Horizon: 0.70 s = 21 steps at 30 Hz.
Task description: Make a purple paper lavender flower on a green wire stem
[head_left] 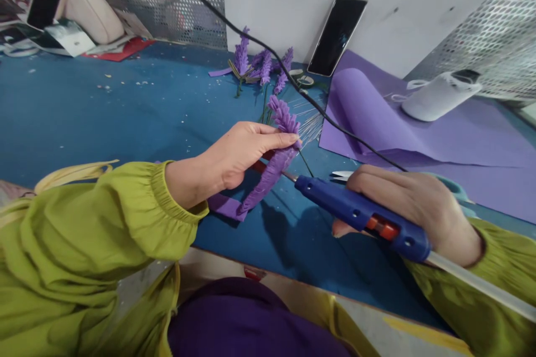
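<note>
My left hand [243,148] pinches a purple craft flower [285,114] just below its fringed top. A long purple foam strip [268,178] hangs from the flower and curls down onto the table. A thin dark green stem [305,162] slants out below my fingertips. Wrapped around a blue hot glue gun [355,206] is my right hand [397,206], with the nozzle pointing left at the strip, close to it; whether they touch I cannot tell. A clear glue stick [477,281] sticks out of the gun's back end.
Finished-looking purple flowers [264,67] lie at the back, near thin wires [312,122]. A phone [338,36] leans on the white panel. Purple sheets [372,106] and a white bottle-like container [439,95] stand right. Scissors [342,175] lie partly under my right hand. A black cord [259,42] crosses the view.
</note>
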Each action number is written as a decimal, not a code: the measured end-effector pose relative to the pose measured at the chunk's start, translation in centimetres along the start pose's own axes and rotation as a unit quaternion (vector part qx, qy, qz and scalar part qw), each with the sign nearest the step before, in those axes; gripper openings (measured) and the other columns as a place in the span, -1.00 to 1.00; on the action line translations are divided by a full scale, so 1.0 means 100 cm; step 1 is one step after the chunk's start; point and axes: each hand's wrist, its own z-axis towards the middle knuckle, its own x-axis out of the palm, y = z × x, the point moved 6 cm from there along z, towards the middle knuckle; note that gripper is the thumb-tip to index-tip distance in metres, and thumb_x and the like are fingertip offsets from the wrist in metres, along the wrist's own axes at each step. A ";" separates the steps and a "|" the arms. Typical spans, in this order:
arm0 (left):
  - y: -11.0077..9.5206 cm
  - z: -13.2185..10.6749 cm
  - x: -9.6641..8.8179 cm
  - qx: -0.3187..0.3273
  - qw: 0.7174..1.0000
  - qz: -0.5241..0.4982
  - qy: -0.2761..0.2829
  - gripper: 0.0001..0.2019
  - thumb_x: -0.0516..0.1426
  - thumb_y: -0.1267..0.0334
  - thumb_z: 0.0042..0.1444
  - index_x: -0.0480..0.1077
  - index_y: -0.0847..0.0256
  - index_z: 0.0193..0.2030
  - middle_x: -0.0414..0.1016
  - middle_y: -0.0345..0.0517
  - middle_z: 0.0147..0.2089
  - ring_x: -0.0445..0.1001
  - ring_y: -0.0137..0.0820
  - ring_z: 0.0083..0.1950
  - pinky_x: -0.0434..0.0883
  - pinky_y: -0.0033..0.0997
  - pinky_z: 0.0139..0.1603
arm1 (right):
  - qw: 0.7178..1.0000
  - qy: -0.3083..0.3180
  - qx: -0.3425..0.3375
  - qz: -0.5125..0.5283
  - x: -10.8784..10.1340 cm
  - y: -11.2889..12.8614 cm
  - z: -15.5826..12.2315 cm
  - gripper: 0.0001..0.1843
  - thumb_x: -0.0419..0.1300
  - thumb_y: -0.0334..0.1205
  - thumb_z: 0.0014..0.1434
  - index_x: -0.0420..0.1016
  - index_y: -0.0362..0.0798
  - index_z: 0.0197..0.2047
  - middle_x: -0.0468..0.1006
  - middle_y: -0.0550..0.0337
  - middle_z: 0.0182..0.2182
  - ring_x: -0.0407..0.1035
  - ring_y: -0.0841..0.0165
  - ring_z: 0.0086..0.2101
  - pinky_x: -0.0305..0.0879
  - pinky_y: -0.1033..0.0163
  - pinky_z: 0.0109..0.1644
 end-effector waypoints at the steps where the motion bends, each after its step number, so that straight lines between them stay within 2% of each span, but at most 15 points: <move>1: 0.000 0.000 0.000 0.000 1.000 -0.003 0.002 -0.69 0.34 0.00 -0.10 0.61 0.19 -0.31 0.58 -0.13 -0.31 0.39 -0.48 -0.36 0.28 -0.47 -0.34 | 1.000 0.009 0.002 0.008 -0.001 0.001 0.000 -0.64 0.15 0.14 0.22 0.32 0.01 -0.37 0.32 0.31 -0.51 0.26 0.42 -0.54 0.10 0.24 -0.48; 8: -0.001 -0.001 0.001 -0.007 1.000 -0.014 -0.003 -0.74 0.34 0.05 -0.08 0.60 0.19 -0.33 0.59 -0.13 -0.32 0.40 -0.48 -0.36 0.29 -0.46 -0.32 | 0.997 -0.049 0.033 -0.053 -0.011 0.000 0.001 -0.62 0.16 0.15 0.20 0.31 0.00 -0.37 0.31 0.31 -0.53 0.23 0.43 -0.57 0.08 0.26 -0.52; 15: -0.001 0.000 0.001 0.003 1.000 -0.026 0.007 -0.75 0.35 0.06 -0.10 0.61 0.19 -0.34 0.57 -0.18 -0.37 0.37 -0.52 -0.41 0.27 -0.46 -0.34 | 0.999 0.035 0.005 0.040 0.000 0.004 -0.001 -0.69 0.10 0.03 0.29 0.35 0.00 -0.36 0.34 0.26 -0.49 0.25 0.40 -0.53 0.09 0.24 -0.46; 18: -0.001 -0.001 0.002 -0.001 0.999 -0.032 0.010 -0.73 0.36 0.05 -0.10 0.61 0.19 -0.34 0.57 -0.17 -0.35 0.40 -0.50 -0.37 0.27 -0.47 -0.33 | 1.000 -0.007 0.026 0.011 -0.009 0.001 -0.001 -0.69 0.17 0.09 0.22 0.34 0.02 -0.34 0.34 0.29 -0.50 0.26 0.42 -0.54 0.09 0.26 -0.47; 21: 0.000 -0.001 0.002 -0.005 1.000 -0.027 0.011 -0.72 0.36 0.04 -0.10 0.61 0.20 -0.33 0.58 -0.14 -0.32 0.40 -0.49 -0.36 0.27 -0.47 -0.33 | 0.996 -0.060 0.042 -0.051 -0.014 -0.002 -0.002 -0.63 0.15 0.15 0.21 0.30 0.01 -0.37 0.32 0.29 -0.53 0.24 0.43 -0.57 0.08 0.26 -0.51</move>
